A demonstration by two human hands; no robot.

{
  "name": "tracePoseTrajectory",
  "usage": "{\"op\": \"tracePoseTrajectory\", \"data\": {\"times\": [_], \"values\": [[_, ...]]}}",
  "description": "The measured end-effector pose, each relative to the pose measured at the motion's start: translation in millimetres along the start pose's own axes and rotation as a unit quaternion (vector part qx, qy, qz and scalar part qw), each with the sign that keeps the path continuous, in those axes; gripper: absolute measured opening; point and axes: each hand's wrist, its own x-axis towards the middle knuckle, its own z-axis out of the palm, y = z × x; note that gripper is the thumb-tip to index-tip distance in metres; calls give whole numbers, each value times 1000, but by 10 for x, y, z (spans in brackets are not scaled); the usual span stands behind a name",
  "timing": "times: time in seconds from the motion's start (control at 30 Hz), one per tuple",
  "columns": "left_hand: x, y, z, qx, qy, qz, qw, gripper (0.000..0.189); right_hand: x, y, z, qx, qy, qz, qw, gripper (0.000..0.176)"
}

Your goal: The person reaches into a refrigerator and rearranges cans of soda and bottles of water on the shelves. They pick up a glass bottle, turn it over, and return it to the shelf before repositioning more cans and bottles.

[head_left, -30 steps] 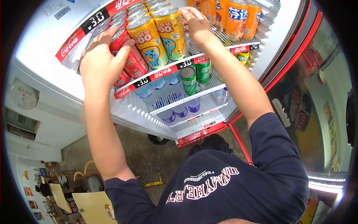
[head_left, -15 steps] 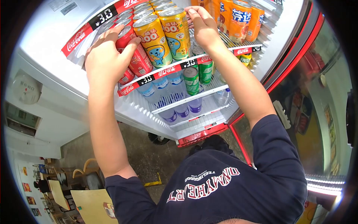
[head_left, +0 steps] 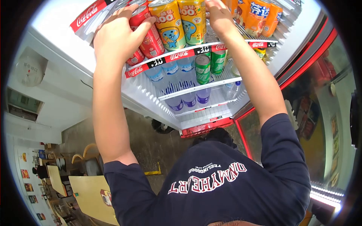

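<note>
My left hand (head_left: 118,37) is wrapped over a red can (head_left: 149,39) at the left front of the upper fridge shelf. Its thumb lies across the can's front, and the fingers reach along the other side toward the top. To the right stand yellow cans (head_left: 169,28) with a blue cartoon figure, in rows going back. My right hand (head_left: 221,19) is at the right side of these yellow cans, fingers pointing inward with the tips right at the can wall; part of them leaves the top of the view. Another red can (head_left: 135,57) sits below my left palm.
Orange cans (head_left: 258,19) stand at the shelf's right. Price strips (head_left: 177,55) edge the shelf. Green cans (head_left: 203,69) and clear bottles (head_left: 171,69) fill the shelf below, purple-labelled bottles (head_left: 188,100) beneath. The fridge door (head_left: 247,139) hangs open at right; tables (head_left: 94,196) stand at lower left.
The fridge and cans have shifted up and slightly right in view. Both hands moved up with them, keeping much the same places at the red and yellow cans.
</note>
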Motion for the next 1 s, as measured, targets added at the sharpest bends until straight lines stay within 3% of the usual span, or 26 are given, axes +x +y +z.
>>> {"op": "tracePoseTrajectory", "data": {"times": [0.03, 0.17, 0.2, 0.23, 0.27, 0.37, 0.47, 0.6, 0.7, 1.0], "values": [[12, 16, -36, -2, -33, -27, 999, 67, 19, -4, 29, 79, 1, 69, 994, 34], [-45, 254, -224, -28, 8, -20, 999, 64, -22, -122, 20, 15, 6, 100, 995, 36], [-27, 261, -248, -32, -7, -38, 999, 64, 75, 114, -20, -126, 15, -28, 991, 37], [-2, 266, -263, -37, -21, -56, 998, 63, 258, 515, -80, -263, 24, -155, 952, 39], [17, 267, -256, -42, -36, -74, 996, 63, 277, 540, -74, -390, 31, -277, 878, 42], [28, 202, -203, -38, -28, -60, 997, 60, 267, 544, -116, -423, -17, -220, 879, 53], [29, 171, -168, -44, -15, -47, 998, 59, 376, 716, -73, -424, 4, -282, 861, 53], [42, 101, -137, -46, 16, -4, 999, 61, 305, 584, -85, -443, -25, -257, 859, 52], [65, 243, -303, -16, -54, -80, 995, 65, 264, 502, -53, -435, -38, -244, 866, 51], [170, 274, -335, 45, -137, -49, 988, 73, 375, 608, -9, -379, -75, -187, 903, 49]]}}
